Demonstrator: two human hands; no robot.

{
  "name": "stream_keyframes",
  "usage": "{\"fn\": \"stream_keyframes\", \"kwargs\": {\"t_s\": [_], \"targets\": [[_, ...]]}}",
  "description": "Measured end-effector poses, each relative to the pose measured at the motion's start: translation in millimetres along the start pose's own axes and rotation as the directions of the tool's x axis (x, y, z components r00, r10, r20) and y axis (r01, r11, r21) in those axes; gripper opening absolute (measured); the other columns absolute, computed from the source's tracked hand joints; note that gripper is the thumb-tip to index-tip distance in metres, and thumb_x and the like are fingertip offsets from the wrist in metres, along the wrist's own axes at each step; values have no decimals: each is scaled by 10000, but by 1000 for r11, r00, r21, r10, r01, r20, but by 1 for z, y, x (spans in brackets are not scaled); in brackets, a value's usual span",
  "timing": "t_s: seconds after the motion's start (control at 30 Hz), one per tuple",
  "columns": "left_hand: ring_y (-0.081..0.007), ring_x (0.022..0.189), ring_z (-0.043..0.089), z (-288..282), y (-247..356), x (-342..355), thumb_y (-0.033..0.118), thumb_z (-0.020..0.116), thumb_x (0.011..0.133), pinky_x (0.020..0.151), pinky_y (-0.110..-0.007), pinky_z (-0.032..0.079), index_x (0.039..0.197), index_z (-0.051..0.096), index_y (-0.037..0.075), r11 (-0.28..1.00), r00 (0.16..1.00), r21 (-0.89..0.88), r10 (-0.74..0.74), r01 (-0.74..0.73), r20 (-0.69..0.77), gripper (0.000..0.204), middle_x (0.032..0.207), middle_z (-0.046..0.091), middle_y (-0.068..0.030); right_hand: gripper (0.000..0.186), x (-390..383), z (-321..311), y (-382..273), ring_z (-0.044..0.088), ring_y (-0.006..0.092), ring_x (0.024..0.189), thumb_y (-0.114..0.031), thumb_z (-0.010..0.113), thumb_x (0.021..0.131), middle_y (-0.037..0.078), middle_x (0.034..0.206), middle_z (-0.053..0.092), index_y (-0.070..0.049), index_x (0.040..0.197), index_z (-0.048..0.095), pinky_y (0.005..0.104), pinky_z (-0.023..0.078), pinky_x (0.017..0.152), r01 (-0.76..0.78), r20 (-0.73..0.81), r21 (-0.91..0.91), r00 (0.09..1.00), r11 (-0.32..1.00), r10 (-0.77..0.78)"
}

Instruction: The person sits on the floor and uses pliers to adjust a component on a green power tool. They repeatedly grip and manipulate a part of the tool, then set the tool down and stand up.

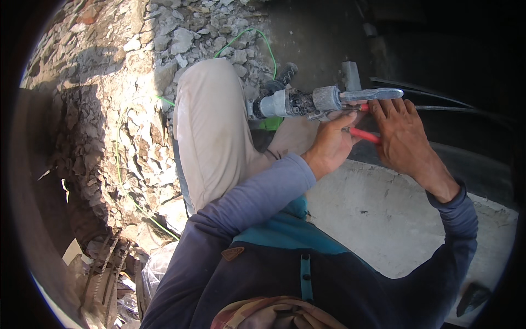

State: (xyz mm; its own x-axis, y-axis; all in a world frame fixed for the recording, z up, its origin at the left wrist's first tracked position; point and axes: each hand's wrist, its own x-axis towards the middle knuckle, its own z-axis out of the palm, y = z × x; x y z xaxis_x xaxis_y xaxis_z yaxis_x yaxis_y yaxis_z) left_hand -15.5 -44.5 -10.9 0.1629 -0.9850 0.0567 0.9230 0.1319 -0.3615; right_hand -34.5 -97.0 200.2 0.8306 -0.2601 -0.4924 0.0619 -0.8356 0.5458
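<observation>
A dusty grey power tool (326, 98), much like a demolition hammer, lies crosswise over my lap, its long grey handle-like end (378, 94) to the right. My left hand (331, 143) is closed at its near side, thumb up against the body; its other fingers are mostly hidden. A pair of red-handled pliers (364, 135) sits in my right hand (402, 134), whose fingers lie over the far handle while the near one runs to the palm. The pliers' jaws are hidden near my left thumb and the tool's underside.
Broken stone rubble (181, 41) spreads left and ahead. A thin green cord (121, 175) winds across it. A black ribbed piece (282, 77) stands beyond the tool. A pale concrete slab (356, 214) lies at right, with a dark stone-like lump (474, 298). Metal strips (104, 268) lie lower left.
</observation>
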Motion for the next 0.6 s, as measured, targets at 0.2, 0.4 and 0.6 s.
{"fn": "stream_keyframes", "kwargs": {"t_s": [0.2, 0.4, 0.6], "targets": [[-188, 1549, 483, 6, 8, -11, 59, 596, 1071, 1125, -464, 412, 1281, 656, 243, 999, 997, 38, 3, 0, -71, 286, 1566, 651, 33, 781, -3, 3, -10, 625, 386, 1179, -127, 845, 792, 235, 1246, 639, 108, 1480, 558, 534, 499, 1065, -83, 121, 86, 990, 993, 72], [-195, 1532, 505, 12, 12, -18, 28, 567, 1073, 1164, -472, 394, 1288, 634, 218, 996, 968, 69, -37, 56, -248, 295, 1541, 671, -10, 743, -7, 2, -22, 629, 379, 1183, -150, 825, 830, 244, 1227, 635, 119, 1466, 551, 534, 516, 1043, -152, 214, 156, 970, 976, 117], [-237, 1553, 481, 0, 16, -13, -13, 570, 1059, 1251, -565, 384, 1443, 549, 168, 981, 971, 124, -125, 152, -202, 424, 1602, 609, -40, 774, -20, 11, -26, 630, 380, 1164, -229, 835, 876, 227, 1187, 631, 125, 1492, 528, 528, 518, 1039, -225, 283, 272, 948, 936, 146]]}}
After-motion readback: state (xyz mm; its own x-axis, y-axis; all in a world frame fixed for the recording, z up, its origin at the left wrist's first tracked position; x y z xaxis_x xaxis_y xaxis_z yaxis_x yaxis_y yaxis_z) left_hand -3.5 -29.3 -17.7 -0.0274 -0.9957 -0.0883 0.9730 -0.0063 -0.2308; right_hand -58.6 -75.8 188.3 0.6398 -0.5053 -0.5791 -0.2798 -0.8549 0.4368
